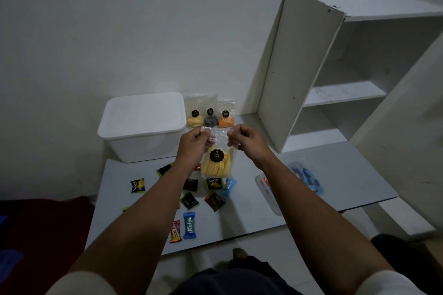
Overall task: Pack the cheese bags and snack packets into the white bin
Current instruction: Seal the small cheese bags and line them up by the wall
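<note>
Head view shows the left hand [191, 142] and right hand [244, 137] each pinching a top corner of a cheese bag [217, 163] hanging above the scattered snack packets [189, 225], probably to keep it upright before moving to the lidded white bin [141, 124] at the table's far left.

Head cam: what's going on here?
A person holds a clear cheese bag up over the table, left hand and right hand each pinching a top corner. The white bin stands at the back left, three more cheese bags upright beside it. Snack packets lie scattered on the table, not yet packed.
</note>
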A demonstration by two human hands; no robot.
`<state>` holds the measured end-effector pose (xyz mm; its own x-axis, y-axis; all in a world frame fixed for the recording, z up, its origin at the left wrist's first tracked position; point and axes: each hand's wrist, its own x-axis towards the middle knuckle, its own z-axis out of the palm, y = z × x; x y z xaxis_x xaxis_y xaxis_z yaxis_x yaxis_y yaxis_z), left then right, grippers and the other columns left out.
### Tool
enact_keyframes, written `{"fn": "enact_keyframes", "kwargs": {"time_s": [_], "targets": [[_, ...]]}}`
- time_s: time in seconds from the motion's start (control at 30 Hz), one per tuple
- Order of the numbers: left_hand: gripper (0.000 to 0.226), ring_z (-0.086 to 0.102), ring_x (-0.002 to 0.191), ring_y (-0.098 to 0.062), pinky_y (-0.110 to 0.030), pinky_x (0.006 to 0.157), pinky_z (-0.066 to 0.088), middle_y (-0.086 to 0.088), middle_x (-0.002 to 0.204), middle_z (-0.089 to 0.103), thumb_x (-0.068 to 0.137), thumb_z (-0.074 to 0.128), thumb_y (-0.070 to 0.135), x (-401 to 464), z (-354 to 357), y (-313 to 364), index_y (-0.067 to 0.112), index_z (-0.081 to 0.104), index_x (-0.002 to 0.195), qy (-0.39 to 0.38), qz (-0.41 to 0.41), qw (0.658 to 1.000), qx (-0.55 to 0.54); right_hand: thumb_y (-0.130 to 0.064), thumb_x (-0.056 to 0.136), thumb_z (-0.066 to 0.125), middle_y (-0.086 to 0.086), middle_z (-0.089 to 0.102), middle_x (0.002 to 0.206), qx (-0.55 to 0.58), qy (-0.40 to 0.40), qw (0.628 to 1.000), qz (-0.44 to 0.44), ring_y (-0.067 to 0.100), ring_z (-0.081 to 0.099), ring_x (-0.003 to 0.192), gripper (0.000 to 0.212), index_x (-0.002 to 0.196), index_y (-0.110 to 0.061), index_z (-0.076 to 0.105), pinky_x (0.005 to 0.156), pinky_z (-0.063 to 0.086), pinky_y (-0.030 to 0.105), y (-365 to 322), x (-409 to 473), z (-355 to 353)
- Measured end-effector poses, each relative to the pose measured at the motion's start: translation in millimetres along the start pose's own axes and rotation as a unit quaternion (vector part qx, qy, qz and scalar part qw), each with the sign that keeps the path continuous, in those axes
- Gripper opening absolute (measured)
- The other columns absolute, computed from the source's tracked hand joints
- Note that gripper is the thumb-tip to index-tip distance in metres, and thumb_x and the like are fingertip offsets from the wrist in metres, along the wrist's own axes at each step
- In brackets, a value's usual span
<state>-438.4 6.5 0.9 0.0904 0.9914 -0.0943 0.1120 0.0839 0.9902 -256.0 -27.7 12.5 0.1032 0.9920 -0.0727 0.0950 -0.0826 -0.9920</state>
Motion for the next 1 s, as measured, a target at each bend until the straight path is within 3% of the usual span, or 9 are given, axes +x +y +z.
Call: {"fn": "enact_keyframes", "kwargs": {"time_s": [0.23, 0.47, 0.7, 1.0], "targets": [[0.024, 0.071, 0.080, -0.010, -0.024, 0.075, 0.056, -0.002, 0.084, 0.075, 0.103, 0.056, 0.024, -0.9, -2.9, 0.3, 0.012, 0.073, 0.092, -0.013, -0.005, 1.000, -0.012, -0.022, 0.091, 0.075, 0.005, 0.076, 0.080, 0.001, -0.004, 1.000, 0.016, 0.023, 0.073, 0.080, 0.016, 0.076, -0.022, 0.071, 0.084, 0.055, 0.043, 0.8, 2.0, 5.4], [0.025, 0.072, 0.082, -0.015, -0.034, 0.084, 0.059, 0.000, 0.081, 0.077, 0.103, 0.057, 0.025, 1.6, -3.7, -4.1, 0.015, 0.075, 0.089, -0.029, 0.004, 1.000, -0.002, -0.014, 0.091, 0.072, 0.007, 0.072, 0.079, 0.030, 0.014, 0.999, 0.043, 0.015, 0.070, 0.077, 0.013, 0.078, -0.015, 0.070, 0.078, 0.051, 0.033, -1.6, 3.1, 8.3], [0.024, 0.072, 0.082, -0.015, -0.033, 0.082, 0.058, 0.001, 0.080, 0.076, 0.103, 0.057, 0.024, 1.9, -2.3, -1.2, 0.013, 0.073, 0.089, -0.037, 0.013, 0.999, 0.003, -0.020, 0.090, 0.075, 0.009, 0.076, 0.084, 0.013, 0.007, 0.999, 0.047, 0.016, 0.072, 0.079, 0.009, 0.089, -0.011, 0.073, 0.075, 0.052, 0.030, -1.7, 3.4, 11.1], [0.026, 0.071, 0.080, -0.014, -0.033, 0.082, 0.058, -0.002, 0.081, 0.076, 0.104, 0.056, 0.025, -0.8, -3.5, -0.8, 0.012, 0.073, 0.090, -0.043, 0.020, 0.999, 0.011, -0.017, 0.091, 0.074, 0.012, 0.074, 0.084, -0.006, 0.006, 1.000, 0.021, 0.018, 0.070, 0.077, 0.012, 0.080, -0.013, 0.070, 0.068, 0.051, 0.024, -4.2, 0.9, 12.5]]}}
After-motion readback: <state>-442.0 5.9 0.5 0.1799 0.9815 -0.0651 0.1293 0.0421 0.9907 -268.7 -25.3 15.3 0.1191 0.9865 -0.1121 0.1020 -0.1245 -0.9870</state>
